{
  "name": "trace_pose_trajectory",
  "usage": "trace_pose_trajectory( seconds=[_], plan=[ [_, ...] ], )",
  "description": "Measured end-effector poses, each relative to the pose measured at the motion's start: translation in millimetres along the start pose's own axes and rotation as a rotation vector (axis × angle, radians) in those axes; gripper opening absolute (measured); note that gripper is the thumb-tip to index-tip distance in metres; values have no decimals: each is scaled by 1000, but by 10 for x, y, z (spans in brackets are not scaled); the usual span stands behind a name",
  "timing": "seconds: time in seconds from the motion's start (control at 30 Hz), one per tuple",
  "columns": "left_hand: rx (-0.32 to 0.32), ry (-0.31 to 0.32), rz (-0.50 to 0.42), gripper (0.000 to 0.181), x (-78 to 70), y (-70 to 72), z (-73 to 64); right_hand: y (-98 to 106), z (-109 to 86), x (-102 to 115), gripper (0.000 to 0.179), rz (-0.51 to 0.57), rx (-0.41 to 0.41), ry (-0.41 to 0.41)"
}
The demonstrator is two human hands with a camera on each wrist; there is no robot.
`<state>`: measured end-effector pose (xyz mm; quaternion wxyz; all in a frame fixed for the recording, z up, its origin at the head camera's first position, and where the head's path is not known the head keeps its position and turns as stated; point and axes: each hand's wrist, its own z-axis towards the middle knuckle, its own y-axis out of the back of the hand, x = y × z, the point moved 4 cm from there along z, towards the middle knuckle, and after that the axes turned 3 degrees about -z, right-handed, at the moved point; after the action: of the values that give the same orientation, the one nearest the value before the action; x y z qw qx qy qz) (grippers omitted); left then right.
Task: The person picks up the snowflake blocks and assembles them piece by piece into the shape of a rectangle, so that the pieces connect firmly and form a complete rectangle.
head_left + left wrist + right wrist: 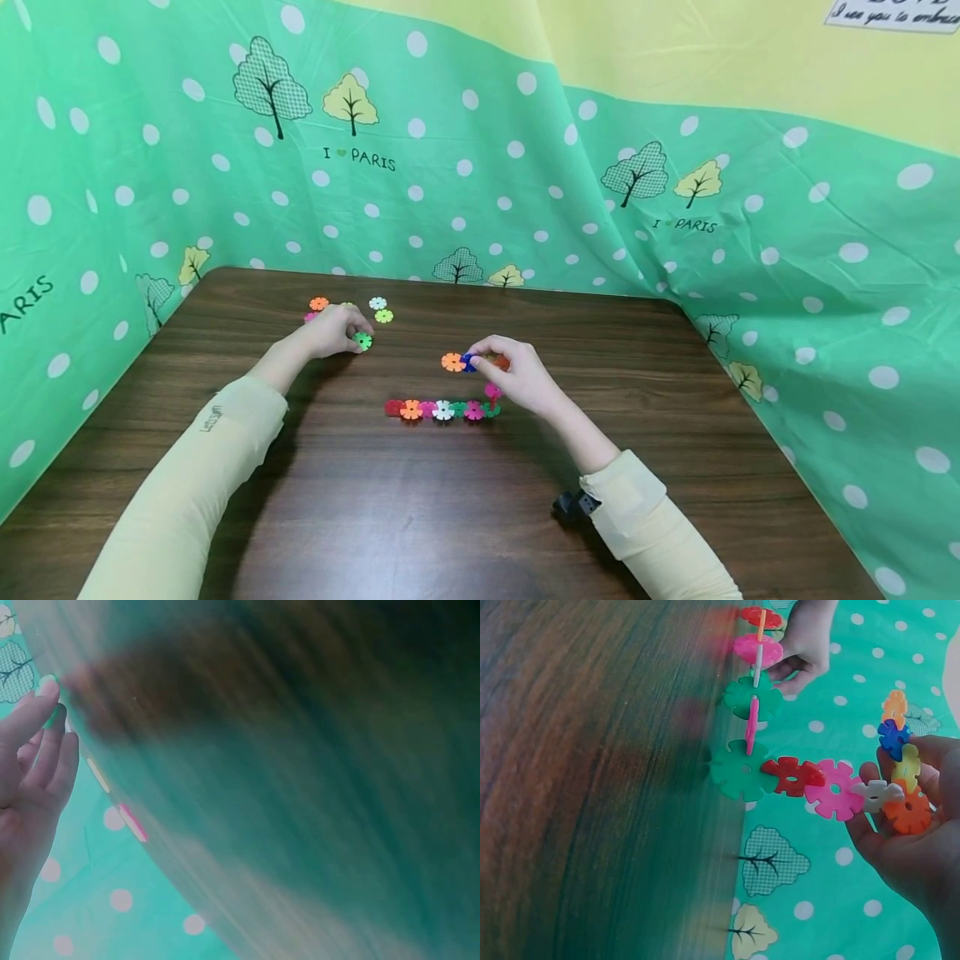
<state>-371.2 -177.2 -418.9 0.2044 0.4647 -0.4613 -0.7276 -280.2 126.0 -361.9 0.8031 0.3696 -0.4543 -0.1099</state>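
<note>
My left hand (330, 332) pinches a green snowflake disc (363, 342) between thumb and fingers, near the back left of the table. The right hand (519, 377) holds one end of a chain of interlocked snowflake discs (443, 410). In the right wrist view, its fingers and thumb curl around the part with a blue disc (893, 739), a yellow disc (907, 768) and an orange disc (909, 812). From there a white disc (877, 796), a pink disc (834, 791) and a red disc (795, 777) lead to a large green disc (742, 771), where the chain bends into a straight row.
Loose discs lie around my left hand: an orange disc (318, 303), a white disc (377, 303), a yellow-green disc (384, 317) and others partly hidden. A black device (576, 507) sits at the right cuff. Polka-dot cloth (465, 167) hangs behind the brown table (360, 508).
</note>
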Motion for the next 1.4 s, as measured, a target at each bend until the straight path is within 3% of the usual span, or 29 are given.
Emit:
trace_pose_trajectory(
  seconds=[0.23,0.53,1.07,1.4],
  plan=[
    [35,34,-34,24,-24,13,-9,-7,-2,-22,13,14,-2,9],
    [12,30,-60,24,-214,131,-36,-8,-11,-25,16,-10,-1,1],
    [-99,11,-143,24,-572,355,-145,-16,-4,-15,24,-16,-23,-13],
    [-176,-29,-165,19,-840,344,-217,-31,3,-5,28,-10,-30,-11]
  ],
)
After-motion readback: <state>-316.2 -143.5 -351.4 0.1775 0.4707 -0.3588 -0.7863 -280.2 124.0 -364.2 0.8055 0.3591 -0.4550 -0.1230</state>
